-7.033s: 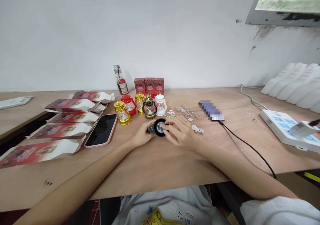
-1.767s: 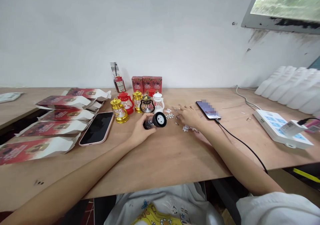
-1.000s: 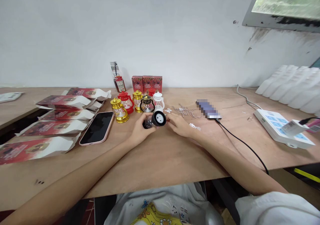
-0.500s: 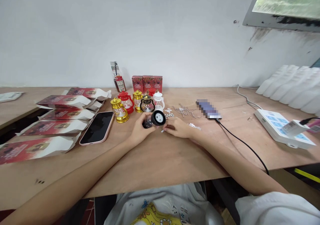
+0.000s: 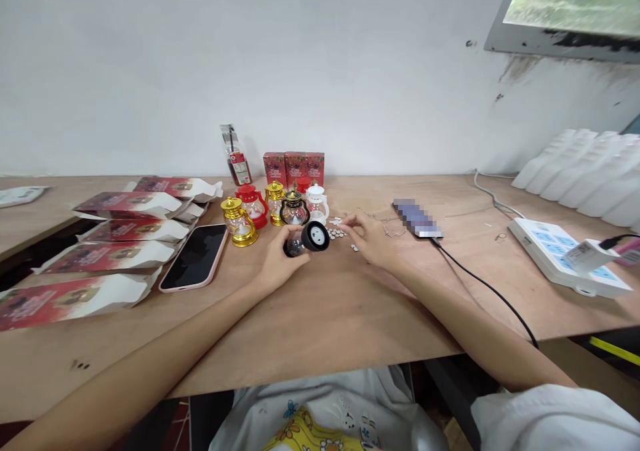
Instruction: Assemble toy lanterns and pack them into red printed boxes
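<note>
Lantern [image 5: 296, 243], black, base [image 5: 315, 235] white-centred, grasped by left hand [image 5: 277, 257]; right hand [image 5: 371, 241] unclear.

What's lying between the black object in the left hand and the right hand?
In the head view, small pale round pieces lie on the table between the black object and the right hand.

The held lantern [image 5: 307, 237] is partly covered by the left hand [image 5: 279, 254]; to that lantern's right, whether anything is pinched by the right hand [image 5: 369, 239] cannot be told. Behind the held lantern, a red lantern [image 5: 303, 183] is mostly screened by others; well right of the held lantern, a phone screen [image 5: 417, 219] is pixelated and a window [image 5: 575, 4] is cut off.
</note>
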Demonstrator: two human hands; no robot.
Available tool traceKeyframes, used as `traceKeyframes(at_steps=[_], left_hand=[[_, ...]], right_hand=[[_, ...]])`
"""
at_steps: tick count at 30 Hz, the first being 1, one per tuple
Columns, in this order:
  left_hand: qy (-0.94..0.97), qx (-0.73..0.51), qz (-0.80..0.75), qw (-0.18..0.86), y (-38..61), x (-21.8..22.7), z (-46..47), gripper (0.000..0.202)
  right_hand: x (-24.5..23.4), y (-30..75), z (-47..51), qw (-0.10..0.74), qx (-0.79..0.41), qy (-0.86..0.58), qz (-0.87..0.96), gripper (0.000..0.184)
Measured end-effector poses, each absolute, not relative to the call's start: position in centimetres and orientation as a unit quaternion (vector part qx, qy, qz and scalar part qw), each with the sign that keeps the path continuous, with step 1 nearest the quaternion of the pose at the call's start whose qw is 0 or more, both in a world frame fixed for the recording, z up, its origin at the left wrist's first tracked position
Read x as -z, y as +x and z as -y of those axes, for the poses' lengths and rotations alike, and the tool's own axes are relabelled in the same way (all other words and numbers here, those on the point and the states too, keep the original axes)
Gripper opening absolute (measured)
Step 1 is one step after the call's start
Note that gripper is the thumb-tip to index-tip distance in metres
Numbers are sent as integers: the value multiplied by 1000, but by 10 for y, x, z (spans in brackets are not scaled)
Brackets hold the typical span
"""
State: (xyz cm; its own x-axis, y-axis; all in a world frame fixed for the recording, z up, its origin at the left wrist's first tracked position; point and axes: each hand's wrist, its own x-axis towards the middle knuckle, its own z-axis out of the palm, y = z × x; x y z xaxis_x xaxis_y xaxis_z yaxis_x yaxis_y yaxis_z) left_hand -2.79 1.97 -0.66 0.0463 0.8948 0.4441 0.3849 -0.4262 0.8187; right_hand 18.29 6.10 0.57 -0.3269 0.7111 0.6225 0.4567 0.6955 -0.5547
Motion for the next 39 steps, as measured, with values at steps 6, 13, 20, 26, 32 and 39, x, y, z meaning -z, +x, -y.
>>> traceKeyframes(at_steps=[6,13,20,26,32,39], left_hand=[[700,-489,-464,238,-28,5,-17,40],[728,-470,-452,210,-25,3,-14,42],[732,-464,-452,212,-24,1,-12,41],[733,-464,-450,212,-23,-1,-11,41],[734,-463,-453,205,-22,-2,-9,41],[738,-463,-455,186,-22,-1,-10,41]], right_hand=[[-12,178,-47,516,-47,-272,811,17],[-14,172,-40,485,-9,-201,851,19],[-12,172,-39,480,-21,-193,856,20],[-10,170,-38,500,-15,-194,844,19],[-8,170,-38,497,-2,-203,844,20],[-6,170,-40,489,49,-182,851,20]])
